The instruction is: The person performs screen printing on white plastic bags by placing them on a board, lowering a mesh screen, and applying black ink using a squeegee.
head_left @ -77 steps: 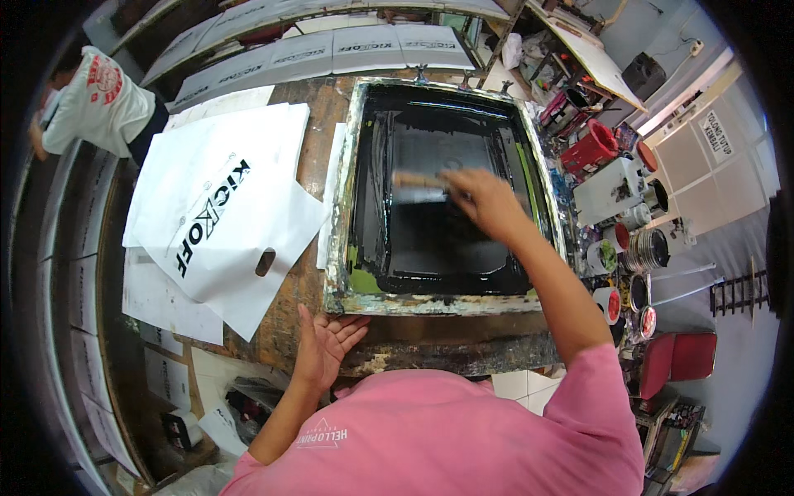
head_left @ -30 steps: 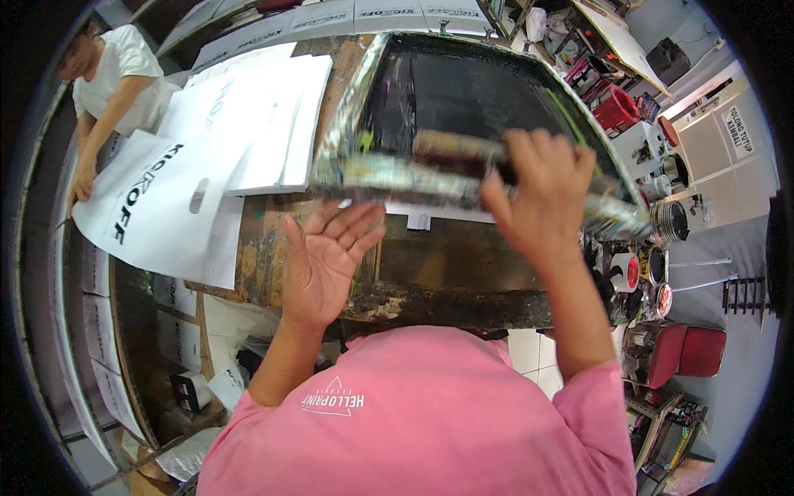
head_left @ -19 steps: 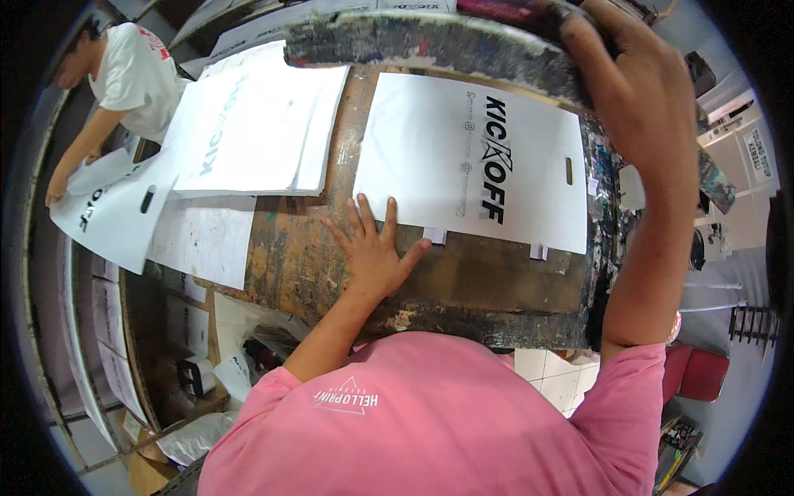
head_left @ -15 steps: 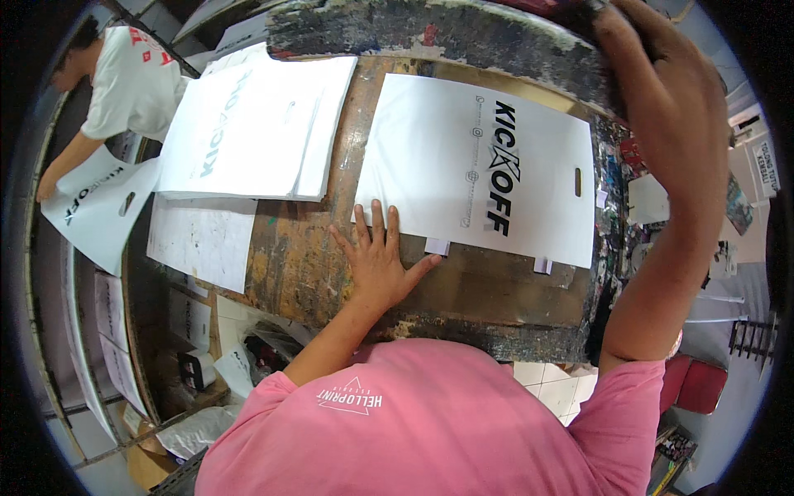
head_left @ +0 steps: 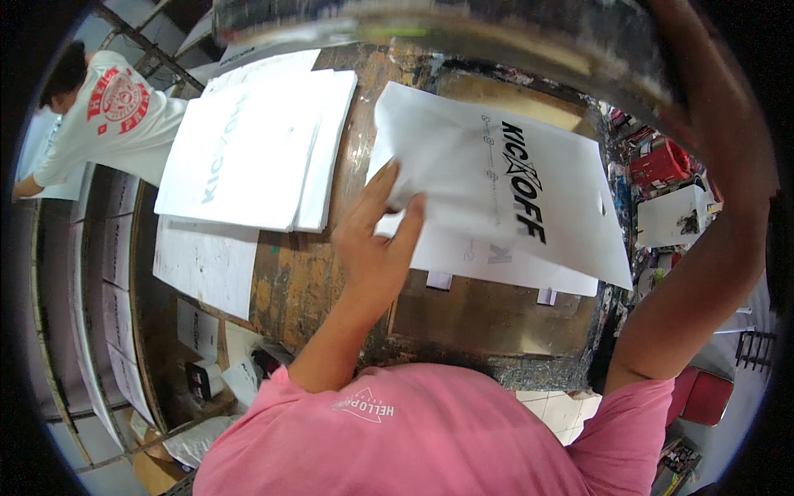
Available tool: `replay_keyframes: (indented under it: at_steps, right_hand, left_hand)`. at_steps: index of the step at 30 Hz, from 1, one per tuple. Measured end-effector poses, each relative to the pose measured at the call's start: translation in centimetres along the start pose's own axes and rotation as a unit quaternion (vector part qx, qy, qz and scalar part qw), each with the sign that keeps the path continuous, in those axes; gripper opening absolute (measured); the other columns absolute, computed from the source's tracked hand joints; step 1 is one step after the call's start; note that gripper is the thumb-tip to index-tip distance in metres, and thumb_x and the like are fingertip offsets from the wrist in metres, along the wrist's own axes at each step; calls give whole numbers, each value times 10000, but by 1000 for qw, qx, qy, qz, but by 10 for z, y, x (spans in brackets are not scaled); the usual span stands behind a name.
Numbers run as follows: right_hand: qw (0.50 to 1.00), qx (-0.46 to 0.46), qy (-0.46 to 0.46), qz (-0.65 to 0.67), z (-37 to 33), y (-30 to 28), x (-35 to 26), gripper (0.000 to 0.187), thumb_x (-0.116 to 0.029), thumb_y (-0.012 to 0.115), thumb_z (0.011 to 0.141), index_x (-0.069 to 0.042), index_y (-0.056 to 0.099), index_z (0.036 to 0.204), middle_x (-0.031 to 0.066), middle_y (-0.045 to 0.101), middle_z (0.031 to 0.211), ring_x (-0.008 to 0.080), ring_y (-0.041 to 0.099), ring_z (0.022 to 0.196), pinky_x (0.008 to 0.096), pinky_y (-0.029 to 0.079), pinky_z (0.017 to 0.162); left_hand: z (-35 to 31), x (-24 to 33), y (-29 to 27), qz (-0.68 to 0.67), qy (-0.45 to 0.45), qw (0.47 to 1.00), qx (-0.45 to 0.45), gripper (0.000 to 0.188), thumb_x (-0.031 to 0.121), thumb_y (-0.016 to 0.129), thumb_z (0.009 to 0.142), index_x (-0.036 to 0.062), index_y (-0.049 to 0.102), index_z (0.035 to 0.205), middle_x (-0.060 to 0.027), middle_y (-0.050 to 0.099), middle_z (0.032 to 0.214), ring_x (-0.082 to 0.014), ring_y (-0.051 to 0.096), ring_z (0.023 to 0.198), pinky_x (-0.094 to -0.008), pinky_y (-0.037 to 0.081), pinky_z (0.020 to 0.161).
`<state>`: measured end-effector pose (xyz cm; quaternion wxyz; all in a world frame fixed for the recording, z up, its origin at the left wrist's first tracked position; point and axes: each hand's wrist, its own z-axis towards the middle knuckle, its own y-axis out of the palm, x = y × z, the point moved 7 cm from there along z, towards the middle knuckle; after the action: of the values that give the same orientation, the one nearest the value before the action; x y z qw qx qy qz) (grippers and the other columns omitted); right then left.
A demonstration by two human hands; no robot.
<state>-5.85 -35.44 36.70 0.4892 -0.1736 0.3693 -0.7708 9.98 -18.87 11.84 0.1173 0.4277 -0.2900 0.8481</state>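
Observation:
Pinched at its left edge by my left hand [head_left: 374,227], a white plastic bag [head_left: 550,161] with black lettering is partly lifted and creased. Beneath it another white sheet or bag [head_left: 542,277] lies flat on the worn board [head_left: 488,318]. My right hand [head_left: 707,62] is raised at the upper right, beside a dark, ink-stained frame [head_left: 513,37]. The frame is smeared by motion and stands above the far side of the board. The right fingers are too dark and blurred to make out.
A stack of white printed bags [head_left: 256,157] sits on the left of the table, over a white sheet [head_left: 207,260]. A co-worker in a white shirt [head_left: 124,107] stands at the far left beside racks [head_left: 78,289]. A red container [head_left: 662,161] is at the right.
My left hand, flat beside the bag before, now grips its edge and lifts it, showing another layer below. The frame has shifted at the top. The co-worker has moved a bag farther away.

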Motion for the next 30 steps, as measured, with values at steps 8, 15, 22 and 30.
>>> replay_keyframes:
  at_steps: [8,15,22,30]
  right_hand:
    - [1000,8,20,-7,-15,4,14,393,-370,571,956,-22,691,1093,212,675,865,304,671,787,387,501,761]
    - [998,-15,40,-35,-30,7,-13,437,-387,570,951,8,681,1103,232,668,868,331,659,781,395,504,763]
    - [999,39,31,4,-39,5,-20,473,-459,567,896,0,680,915,242,658,809,436,632,773,497,468,768]
    - [999,26,24,-41,-58,6,-31,497,-391,601,908,6,620,1207,287,686,908,476,639,820,499,494,801]
  left_hand:
    - [4,-66,-122,-89,-203,973,62,563,-17,650,866,-60,536,1417,-1,666,743,-23,541,568,-196,451,550]
    - [56,-211,-265,-46,-244,967,52,644,13,644,785,-77,519,1410,-129,675,1036,-122,627,733,-257,521,647]
    - [116,-329,-377,204,-270,940,51,706,81,662,755,-81,501,1423,-224,689,1079,-302,694,882,-376,573,801]
    - [55,-98,-150,-113,-101,975,-164,566,340,754,926,-35,617,1328,-188,474,1527,-368,599,1249,-384,419,1090]
